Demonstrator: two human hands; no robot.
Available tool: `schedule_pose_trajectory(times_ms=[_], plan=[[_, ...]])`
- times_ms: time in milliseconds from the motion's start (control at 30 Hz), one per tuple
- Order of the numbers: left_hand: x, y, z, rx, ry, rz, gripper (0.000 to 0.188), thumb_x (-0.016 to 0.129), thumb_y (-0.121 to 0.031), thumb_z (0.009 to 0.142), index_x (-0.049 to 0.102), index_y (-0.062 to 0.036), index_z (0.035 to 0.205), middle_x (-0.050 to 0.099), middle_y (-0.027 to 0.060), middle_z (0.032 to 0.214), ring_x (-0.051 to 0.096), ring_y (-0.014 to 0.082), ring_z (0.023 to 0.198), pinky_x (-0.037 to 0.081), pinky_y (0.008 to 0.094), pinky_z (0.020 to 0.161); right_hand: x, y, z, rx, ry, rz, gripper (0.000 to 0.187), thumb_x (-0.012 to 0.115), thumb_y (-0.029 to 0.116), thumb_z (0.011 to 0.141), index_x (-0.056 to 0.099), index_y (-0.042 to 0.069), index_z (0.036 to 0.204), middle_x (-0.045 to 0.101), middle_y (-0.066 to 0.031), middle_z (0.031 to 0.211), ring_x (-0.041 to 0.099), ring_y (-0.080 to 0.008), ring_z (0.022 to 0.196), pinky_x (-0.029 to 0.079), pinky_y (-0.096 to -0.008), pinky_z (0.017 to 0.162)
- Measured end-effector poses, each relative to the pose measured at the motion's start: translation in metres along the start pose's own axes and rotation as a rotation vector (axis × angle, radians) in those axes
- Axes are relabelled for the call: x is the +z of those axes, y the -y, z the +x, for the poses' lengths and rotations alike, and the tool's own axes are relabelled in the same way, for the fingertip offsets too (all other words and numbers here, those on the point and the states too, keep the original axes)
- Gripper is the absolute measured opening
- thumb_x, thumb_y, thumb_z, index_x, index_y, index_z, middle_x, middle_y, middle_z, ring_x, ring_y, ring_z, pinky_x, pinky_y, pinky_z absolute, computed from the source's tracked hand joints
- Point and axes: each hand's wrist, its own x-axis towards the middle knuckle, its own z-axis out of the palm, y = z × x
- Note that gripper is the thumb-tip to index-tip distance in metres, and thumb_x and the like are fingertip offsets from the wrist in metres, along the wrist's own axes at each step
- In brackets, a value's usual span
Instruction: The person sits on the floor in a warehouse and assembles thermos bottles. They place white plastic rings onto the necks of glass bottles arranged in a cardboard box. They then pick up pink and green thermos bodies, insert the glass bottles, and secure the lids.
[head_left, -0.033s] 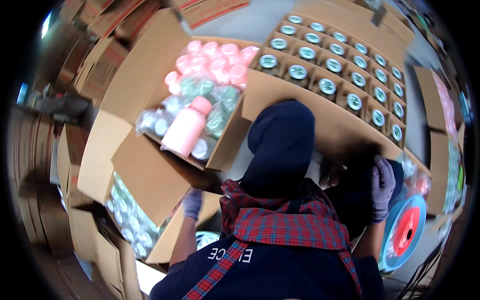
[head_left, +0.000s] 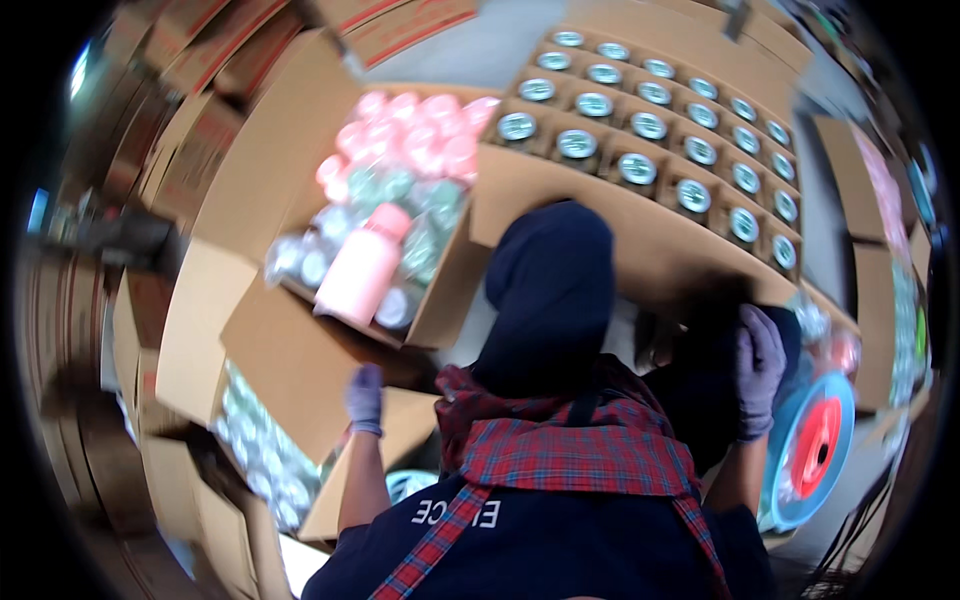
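My left hand (head_left: 366,398), in a lilac-grey glove, is raised above a brown carton flap (head_left: 285,370). Nothing shows in it, and its fingers look stretched out, though slightly blurred. A pink bottle (head_left: 358,272) with a pink cap lies tilted on bagged bottles in the open carton (head_left: 440,290) ahead of that hand. Pink bottles (head_left: 410,130), pale green bottles (head_left: 400,188) and white bottles (head_left: 310,250), wrapped in clear plastic, fill this carton. My right hand (head_left: 760,362), gloved alike, rests with loosely stretched fingers on my dark-trousered right leg.
A large divided carton (head_left: 630,215) holds rows of jars or bottles with silvery-green lids (head_left: 637,168). At the lower left, another carton contains clear-wrapped bottles (head_left: 265,450). A blue round tub with a red disc (head_left: 815,445) stands by my right arm. Stacked cartons (head_left: 190,150) line the left.
My left hand has risen slightly and moved a little left, from beside the carton flap's edge. The whole view has shifted slightly. My right hand stays on my leg.
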Motion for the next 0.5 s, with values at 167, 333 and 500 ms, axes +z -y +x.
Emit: schedule_pose_trajectory(times_ms=[167,333,500], plan=[[-0.023,-0.119,0.111,0.091,-0.336,-0.645,0.045,0.066,-0.03,0.091,0.059,0.0028,0.121,0.064,0.0134,0.112,0.06,0.0205,0.098,0.05,0.0337,0.087,0.013,0.026,0.005,-0.098,-0.047,0.055,0.025,0.065,0.009,0.085,0.066,0.007,0.11,0.066,-0.013,0.111,0.062,-0.0316,0.102,0.049,-0.0391,0.089],[-0.072,-0.228,0.13,0.122,-0.58,-0.484,0.065,0.07,-0.041,0.088,0.054,0.0082,0.127,0.062,0.0198,0.12,0.061,0.0255,0.101,0.052,0.0376,0.088,-0.025,0.025,-0.028,-0.062,-0.118,0.139,0.026,0.065,0.009,0.085,0.065,0.002,0.109,0.066,-0.0123,0.11,0.063,-0.0293,0.101,0.048,-0.0381,0.09],[-0.158,-0.396,0.032,0.687,-0.189,-0.775,0.05,0.064,-0.027,0.094,0.052,0.0107,0.125,0.06,0.0192,0.121,0.059,0.0253,0.106,0.047,0.0396,0.093,-0.029,0.022,-0.034,0.175,-0.168,0.397,0.038,0.066,0.01,0.084,0.06,0.0,0.12,0.062,-0.0168,0.118,0.061,-0.0284,0.109,0.047,-0.0355,0.095]])
